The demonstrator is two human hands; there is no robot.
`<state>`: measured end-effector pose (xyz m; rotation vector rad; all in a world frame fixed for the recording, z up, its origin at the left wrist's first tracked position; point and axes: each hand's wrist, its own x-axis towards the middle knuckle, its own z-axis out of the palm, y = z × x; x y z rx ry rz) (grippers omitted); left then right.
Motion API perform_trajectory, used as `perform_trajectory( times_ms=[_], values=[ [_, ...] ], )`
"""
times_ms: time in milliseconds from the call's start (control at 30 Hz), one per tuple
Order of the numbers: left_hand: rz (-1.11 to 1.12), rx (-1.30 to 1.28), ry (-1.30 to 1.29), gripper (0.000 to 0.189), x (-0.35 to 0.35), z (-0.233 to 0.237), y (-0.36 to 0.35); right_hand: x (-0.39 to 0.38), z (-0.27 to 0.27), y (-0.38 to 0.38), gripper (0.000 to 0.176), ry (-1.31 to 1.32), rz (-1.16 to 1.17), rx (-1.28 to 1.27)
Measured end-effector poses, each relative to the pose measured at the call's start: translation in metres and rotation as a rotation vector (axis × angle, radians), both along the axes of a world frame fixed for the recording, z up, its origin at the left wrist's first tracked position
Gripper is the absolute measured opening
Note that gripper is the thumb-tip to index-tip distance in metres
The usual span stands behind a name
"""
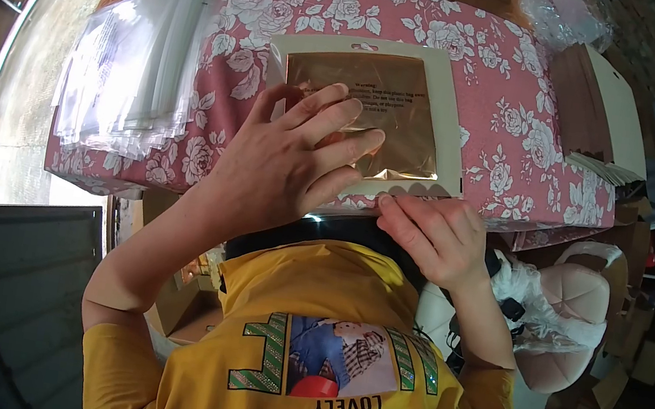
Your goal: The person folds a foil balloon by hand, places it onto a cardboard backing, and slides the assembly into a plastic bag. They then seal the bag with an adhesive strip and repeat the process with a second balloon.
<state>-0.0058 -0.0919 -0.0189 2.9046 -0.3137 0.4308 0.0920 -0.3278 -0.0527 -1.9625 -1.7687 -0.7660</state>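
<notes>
On the near edge of the desk (524, 81), which is covered in a pink floral cloth, lies a flat packet (410, 107). It has a pale card frame around a shiny copper-gold foil panel with a few lines of small print. It rests face up, square to the person, with its scalloped lower border almost at the desk's edge.

It looks very light and thin. The frame seems stiff enough to hold its shape, but the foil seems soft and likely to crease or dent under a fingertip. The glossy face probably slides easily on the cloth. The card border, at a corner or along the near edge, seems the safest place to take hold, not the foil.

The left hand (292, 161) lies open and flat on the lower left part of the packet, fingers spread across the foil. The right hand (433, 237) is apart from it at the near right corner. Its fingers are bent, with the tips on the border, and I cannot tell whether it pinches the card or only presses it.

A fanned stack of clear sleeves (132, 65) sits to the left on the cloth. A pile of white cards (611, 120) lies to the right, with crumpled plastic (560, 11) beyond it. A padded pink chair (574, 309) stands below the desk on the right.
</notes>
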Motion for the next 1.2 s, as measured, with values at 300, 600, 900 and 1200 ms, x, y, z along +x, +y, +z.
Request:
perform_trajectory(
  times_ms=[300, 600, 900, 1200],
  values=[
    [-0.028, 0.014, 0.03, 0.062, -0.001, 0.003, 0.002, 0.009, -0.016, -0.026, 0.034, -0.052, -0.111, 0.076],
    [-0.059, -0.04, 0.158, 0.096, -0.005, 0.006, 0.007, 0.013, -0.019, -0.049, 0.033, -0.018, -0.158, 0.094],
    [-0.117, -0.006, 0.312, 0.12, -0.004, 0.012, 0.016, -0.004, -0.012, -0.014, 0.03, -0.071, -0.101, 0.135],
    [-0.139, 0.024, 0.248, 0.124, -0.005, 0.005, 0.015, 0.004, -0.015, -0.012, 0.029, -0.126, -0.092, 0.049]
  ],
)
